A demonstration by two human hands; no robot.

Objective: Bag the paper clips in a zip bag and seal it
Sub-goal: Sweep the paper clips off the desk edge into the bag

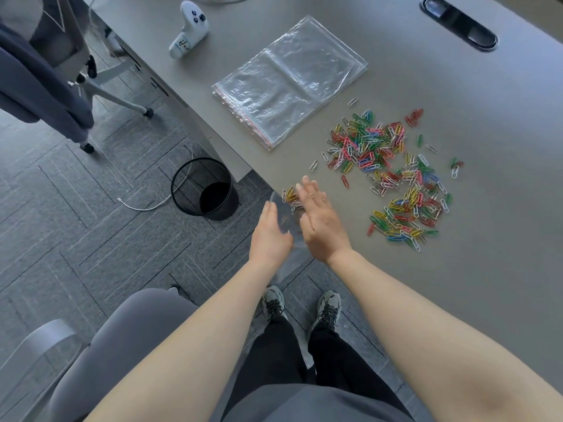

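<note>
Hands are working at the desk [457,269] edge: left hand [269,236] is gripping one clear zip bag [285,219], right hand [320,220] is lying flat-fingered over some paper clips [291,194]. Beyond, many colored clips [393,175] are lying scattered; farther, one stack of bags [289,80].

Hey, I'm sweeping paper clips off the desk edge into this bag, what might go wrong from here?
1. The left hand holds the zip bag just off the desk edge, so clips the right hand sweeps there could miss the opening and drop to the floor or the bin.
2. The paper clips lie widely scattered; strays may get left behind.
3. Tangled clips at the mouth could block the seal.
</note>
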